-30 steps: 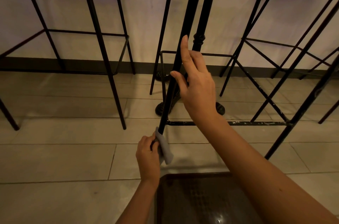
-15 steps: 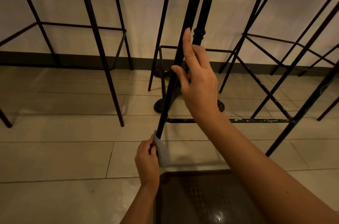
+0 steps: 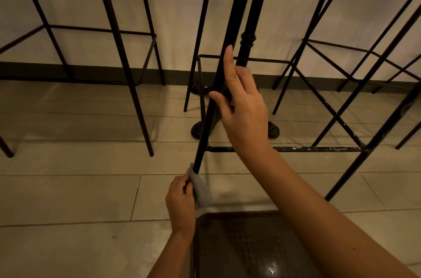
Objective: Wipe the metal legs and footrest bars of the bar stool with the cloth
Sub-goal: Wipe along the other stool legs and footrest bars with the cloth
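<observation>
Left hand (image 3: 181, 200) grips cloth (image 3: 200, 189) round leg (image 3: 222, 77) — leg's end hidden | right hand (image 3: 243, 113) steadies leg, forefinger straight

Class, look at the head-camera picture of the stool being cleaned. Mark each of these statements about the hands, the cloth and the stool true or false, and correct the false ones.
1. The left hand grips the cloth around the stool leg. True.
2. The cloth is bright red. False: it is pale grey-blue.
3. The right hand rests on the same leg, higher up than the cloth. True.
4. The right hand holds a spray bottle. False: it holds no tool; its forefinger lies straight along the leg.
5. The footrest bar shows pale scuff marks. True.
6. The floor is carpeted. False: it is laid with large pale tiles.
</observation>
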`<state>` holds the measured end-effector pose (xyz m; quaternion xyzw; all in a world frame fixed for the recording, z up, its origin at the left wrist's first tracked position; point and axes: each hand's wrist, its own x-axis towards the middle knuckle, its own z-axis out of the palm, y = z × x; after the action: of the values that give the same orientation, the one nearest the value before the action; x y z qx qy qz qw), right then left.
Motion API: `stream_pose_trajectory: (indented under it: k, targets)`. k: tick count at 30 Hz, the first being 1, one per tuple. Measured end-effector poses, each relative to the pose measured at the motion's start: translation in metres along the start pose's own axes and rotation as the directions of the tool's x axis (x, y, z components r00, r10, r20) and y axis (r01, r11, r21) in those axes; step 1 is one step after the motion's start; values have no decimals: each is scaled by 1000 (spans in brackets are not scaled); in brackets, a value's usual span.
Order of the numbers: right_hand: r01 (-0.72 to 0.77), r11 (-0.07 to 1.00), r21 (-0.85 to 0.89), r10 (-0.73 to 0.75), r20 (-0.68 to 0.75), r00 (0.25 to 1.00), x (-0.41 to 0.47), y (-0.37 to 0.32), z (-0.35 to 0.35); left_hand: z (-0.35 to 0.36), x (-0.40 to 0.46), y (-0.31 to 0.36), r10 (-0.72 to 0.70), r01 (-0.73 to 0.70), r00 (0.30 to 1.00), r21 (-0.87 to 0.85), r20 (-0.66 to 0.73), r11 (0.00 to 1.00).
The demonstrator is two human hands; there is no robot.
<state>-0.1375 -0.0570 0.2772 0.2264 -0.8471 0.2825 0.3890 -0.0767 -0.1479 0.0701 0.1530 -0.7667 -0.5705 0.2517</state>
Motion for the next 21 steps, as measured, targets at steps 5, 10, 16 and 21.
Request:
stream_pose_trajectory:
  k: [5, 10, 16, 21]
  targets:
    - [0, 999, -38, 0, 6, 1000, -1, 0, 0, 0, -1, 3, -5, 5, 1000, 6, -19, 1000]
    - [-4, 1000, -24, 4, 4, 1000, 0, -1, 0, 5, 0, 16, 9, -12, 998, -49, -57, 999]
    - [-10, 1000, -24, 10, -9, 1000, -1, -2, 2, 3, 2, 12, 41, -41, 999, -8, -30, 999]
    - [-9, 1000, -19, 9, -1, 1000, -1, -2, 2, -3, 3, 2, 32, -32, 999, 18, 30, 999]
